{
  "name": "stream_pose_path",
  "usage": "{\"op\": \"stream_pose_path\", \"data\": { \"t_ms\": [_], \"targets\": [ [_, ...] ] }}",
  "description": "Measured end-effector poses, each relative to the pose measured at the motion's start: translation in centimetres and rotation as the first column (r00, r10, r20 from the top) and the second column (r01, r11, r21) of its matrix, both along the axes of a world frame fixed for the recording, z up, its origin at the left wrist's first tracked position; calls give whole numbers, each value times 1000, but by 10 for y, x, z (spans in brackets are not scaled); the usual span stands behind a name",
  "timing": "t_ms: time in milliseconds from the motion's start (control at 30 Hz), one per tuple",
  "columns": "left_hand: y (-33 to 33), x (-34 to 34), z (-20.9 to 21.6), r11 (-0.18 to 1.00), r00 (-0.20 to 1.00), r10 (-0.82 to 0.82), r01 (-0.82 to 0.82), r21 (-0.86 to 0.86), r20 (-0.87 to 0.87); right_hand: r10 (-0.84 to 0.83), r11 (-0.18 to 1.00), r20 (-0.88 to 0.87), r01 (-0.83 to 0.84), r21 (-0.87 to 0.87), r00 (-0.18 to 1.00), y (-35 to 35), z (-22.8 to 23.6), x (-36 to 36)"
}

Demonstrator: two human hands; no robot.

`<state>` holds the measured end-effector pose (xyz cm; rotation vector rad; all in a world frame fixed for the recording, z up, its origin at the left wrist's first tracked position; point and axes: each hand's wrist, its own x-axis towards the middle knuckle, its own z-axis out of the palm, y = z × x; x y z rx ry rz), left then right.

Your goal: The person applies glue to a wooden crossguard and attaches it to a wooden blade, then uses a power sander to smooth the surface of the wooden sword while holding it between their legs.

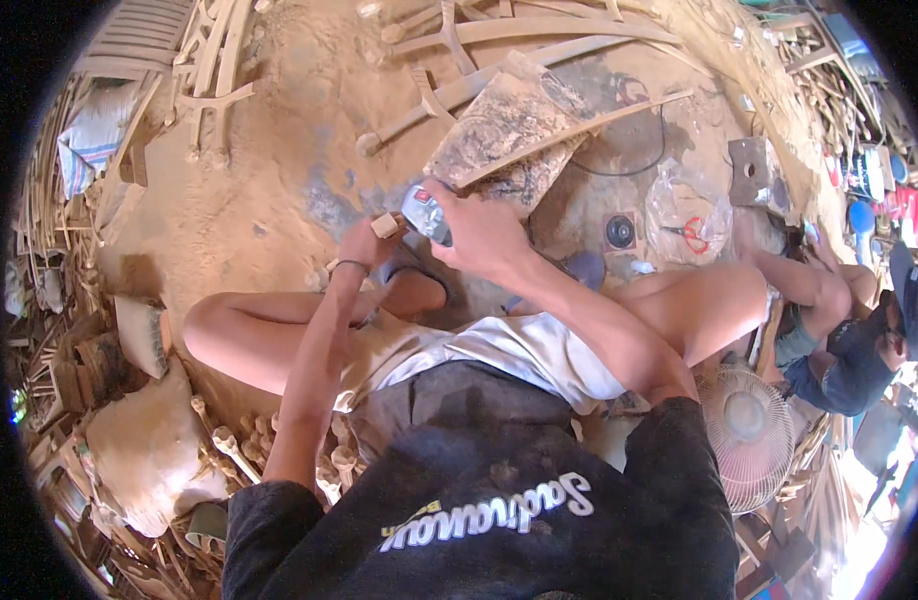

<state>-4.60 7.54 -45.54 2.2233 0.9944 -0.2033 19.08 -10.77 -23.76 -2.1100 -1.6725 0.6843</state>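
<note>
My left hand (364, 240) is closed round a squared light-wood end (387, 226). A long narrow strip of wood (599, 128) runs in line with it, slanting up to the right over a dusty, mottled slab (514, 95). The middle is covered, so I cannot tell for sure that both are one piece. My right hand (484, 235) grips a silver-grey hand-held power tool (426, 213) from above. The tool sits at the wood, just right of my left hand; its underside is hidden.
Curved wooden parts (449, 40) lie on the sandy ground ahead. To the right are a black disc (620, 232), red-handled scissors (691, 235) on clear plastic, a block with a hole (754, 170) and a dark cable (662, 150). Another person (839, 365) sits beyond a fan (747, 425).
</note>
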Motion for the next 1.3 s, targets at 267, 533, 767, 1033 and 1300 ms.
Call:
{"op": "stream_pose_path", "data": {
  "t_ms": [267, 533, 767, 1033, 1300],
  "targets": [
    [-17, 26, 46, 997, 1000, -26, 27, -75, 14, 15, 996, 31, -13, -85, 999, 1, -13, -1],
    [-4, 7, 21, 998, 1000, -29, 29, -48, 10, 29, 997, 68, -24, -69, 997, 5, -9, -9],
    [-17, 23, 51, 1000, 1000, -8, 8, -9, 9, -29, 997, 58, 33, -69, 998, 5, -5, 0],
    [-10, 18, 43, 994, 1000, -20, 21, -105, 9, -33, 996, 46, 36, -83, 998, 0, -15, -6],
    [-15, 21, 41, 998, 998, -42, 44, -50, 45, -126, 978, 83, 137, -157, 989, -21, -19, 31]
  ]
}}
